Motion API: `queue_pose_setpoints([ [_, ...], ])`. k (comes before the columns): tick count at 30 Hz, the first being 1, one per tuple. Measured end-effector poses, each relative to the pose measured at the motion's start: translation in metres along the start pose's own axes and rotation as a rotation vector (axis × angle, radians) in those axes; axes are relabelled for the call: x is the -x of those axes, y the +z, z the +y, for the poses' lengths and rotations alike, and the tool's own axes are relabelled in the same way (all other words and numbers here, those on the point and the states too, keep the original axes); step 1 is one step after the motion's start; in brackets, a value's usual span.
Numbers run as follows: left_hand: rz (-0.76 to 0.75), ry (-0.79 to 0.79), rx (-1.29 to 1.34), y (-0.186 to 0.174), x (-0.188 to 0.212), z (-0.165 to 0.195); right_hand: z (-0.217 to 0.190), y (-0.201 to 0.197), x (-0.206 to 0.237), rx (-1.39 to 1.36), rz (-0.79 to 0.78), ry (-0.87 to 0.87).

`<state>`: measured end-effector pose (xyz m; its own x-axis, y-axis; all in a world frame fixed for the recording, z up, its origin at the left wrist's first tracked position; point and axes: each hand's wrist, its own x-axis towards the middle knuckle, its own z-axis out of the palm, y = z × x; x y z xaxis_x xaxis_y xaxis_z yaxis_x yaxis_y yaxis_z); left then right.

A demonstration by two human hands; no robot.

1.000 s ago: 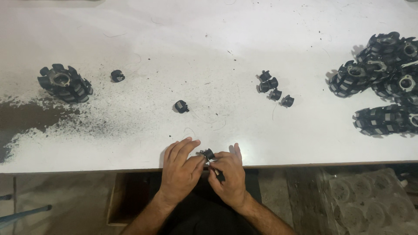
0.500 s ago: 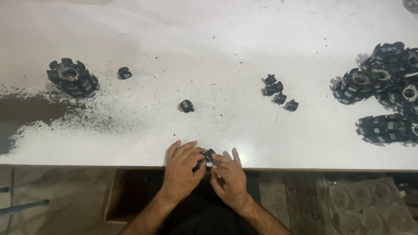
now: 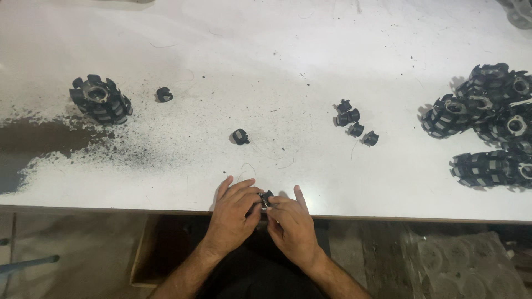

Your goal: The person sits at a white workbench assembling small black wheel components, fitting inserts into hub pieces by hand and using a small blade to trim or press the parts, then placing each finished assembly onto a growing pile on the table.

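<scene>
Left hand (image 3: 233, 213): at the near table edge, a little left of centre; fingers (image 3: 244, 191) curled over and pinched on the clip from the left; wrist and forearm running down and left off the table.
Right hand (image 3: 291, 224): just beside the left hand, touching it at the fingertips; thumb and forefinger closed on the clip from the right; one finger (image 3: 299, 195) lying straight on the table, pointing far.
Clip (image 3: 266, 198): small, black; held between both hands, right at the near edge; mostly covered by fingertips, shape hard to tell.
Table (image 3: 277, 50): white, wide; scuffed; near edge running across the view.
Dust (image 3: 111, 152): black grit spread over the left part, thickest toward the left edge; thinning toward the centre.
Loose clip (image 3: 240, 136): alone, centre of the table, well apart from the hands, farther out.
Small clip (image 3: 163, 94): far left, just right of the lone rotor.
Lone rotor (image 3: 101, 99): black, ribbed, round with a centre hole; far left, standing in the grit.
Clip group (image 3: 352, 120): four or so black pieces, right of centre, close together; some touching.
Rotor pile (image 3: 487, 119): several black ribbed rotors heaped at the right edge; some upright, some on their sides.
Tray (image 3: 465, 268): moulded, pale, below the table at near right; partly in shadow.
</scene>
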<state>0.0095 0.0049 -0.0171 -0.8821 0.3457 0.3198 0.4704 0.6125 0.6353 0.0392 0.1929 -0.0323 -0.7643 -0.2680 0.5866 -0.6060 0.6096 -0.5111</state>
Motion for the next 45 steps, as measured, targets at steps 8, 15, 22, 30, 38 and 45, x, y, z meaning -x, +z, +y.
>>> queue_pose_setpoints([
  [8, 0.123, -0.066, 0.045, -0.003, 0.003, 0.002, 0.002, -0.015, -0.003, -0.013, 0.011, 0.030],
  [15, 0.135, 0.064, -0.050, -0.011, -0.005, 0.003, 0.010, -0.025, -0.020, 0.117, -0.043, 0.181],
  [22, 0.080, 0.000, -0.096, -0.004, -0.011, 0.007, 0.011, -0.019, -0.025, 0.158, -0.070, 0.179],
  [30, 0.110, 0.204, -0.190, -0.007, -0.010, 0.010, 0.016, -0.016, -0.016, 0.146, -0.037, 0.192],
  [38, 0.037, 0.182, -0.146, -0.003, -0.015, 0.018, 0.020, -0.019, -0.014, 0.087, -0.110, 0.129],
  [45, -0.031, -0.123, 0.036, -0.016, -0.024, 0.022, 0.018, -0.020, -0.014, 0.096, -0.104, 0.164],
])
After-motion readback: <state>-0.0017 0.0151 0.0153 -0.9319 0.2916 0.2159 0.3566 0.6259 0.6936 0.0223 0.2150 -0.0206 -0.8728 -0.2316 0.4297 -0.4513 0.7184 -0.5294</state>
